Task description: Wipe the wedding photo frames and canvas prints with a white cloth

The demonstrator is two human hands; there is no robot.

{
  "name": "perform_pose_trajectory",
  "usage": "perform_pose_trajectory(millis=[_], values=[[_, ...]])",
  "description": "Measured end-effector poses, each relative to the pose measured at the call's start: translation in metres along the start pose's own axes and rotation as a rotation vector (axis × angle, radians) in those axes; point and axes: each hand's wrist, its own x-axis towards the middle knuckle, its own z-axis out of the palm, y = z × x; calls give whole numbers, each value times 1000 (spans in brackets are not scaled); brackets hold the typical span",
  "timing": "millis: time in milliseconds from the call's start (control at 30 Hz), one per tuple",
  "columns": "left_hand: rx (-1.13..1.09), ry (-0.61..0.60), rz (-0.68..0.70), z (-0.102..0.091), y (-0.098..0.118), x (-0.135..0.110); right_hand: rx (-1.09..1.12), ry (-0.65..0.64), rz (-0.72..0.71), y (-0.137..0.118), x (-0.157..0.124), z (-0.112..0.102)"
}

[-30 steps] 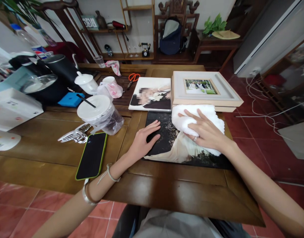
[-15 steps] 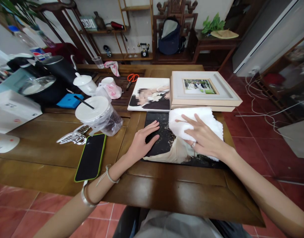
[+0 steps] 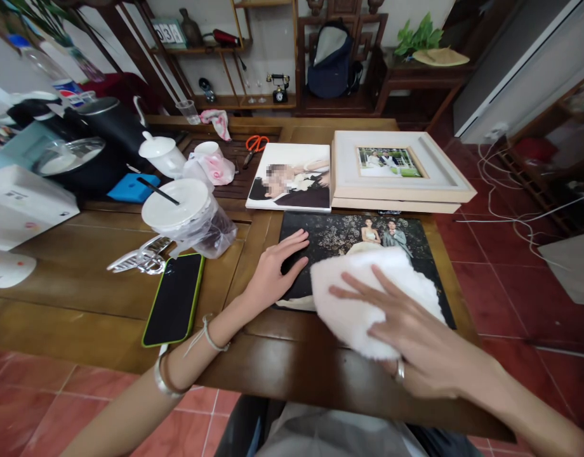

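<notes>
A dark photo print (image 3: 349, 238) of a couple lies flat on the wooden table (image 3: 106, 279) in front of me. My left hand (image 3: 273, 273) rests flat on the print's left edge, fingers stretched out. My right hand (image 3: 411, 336) lies spread on a white fluffy cloth (image 3: 353, 298), pressing it onto the print's near edge. The cloth covers the lower middle of the picture.
Behind the print sit a smaller canvas photo (image 3: 292, 178) and a cream framed photo (image 3: 397, 168). To the left lie a green-cased phone (image 3: 175, 298), a hair clip (image 3: 139, 260), a lidded plastic cup (image 3: 187, 216), teaware and a white box (image 3: 20, 206). Red scissors (image 3: 256, 143) lie further back.
My right hand has dragged the cloth from the print's far right corner down toward me to its near edge, uncovering the couple. The left hand has stayed put.
</notes>
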Motion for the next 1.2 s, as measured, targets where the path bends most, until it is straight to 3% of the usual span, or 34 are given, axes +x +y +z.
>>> perform_pose_trajectory(millis=[133,267,433,633,967,1067,1200], values=[[-1,8,-2,0,0,-1,-128,89,115,39,21,-15],[-13,23,0,0,-1,-1,-184,98,219,67,45,-23],[-33,44,-19,0,1,-1,-216,100,175,80,62,-22],[-39,38,-7,-1,1,-1,-176,80,121,61,53,-15],[-32,21,-1,-1,1,0,93,-82,33,-25,6,11],[-35,24,1,-1,1,0,86,-76,20,-26,3,5],[-46,26,-3,-1,1,0,-32,-24,53,2,12,-10]])
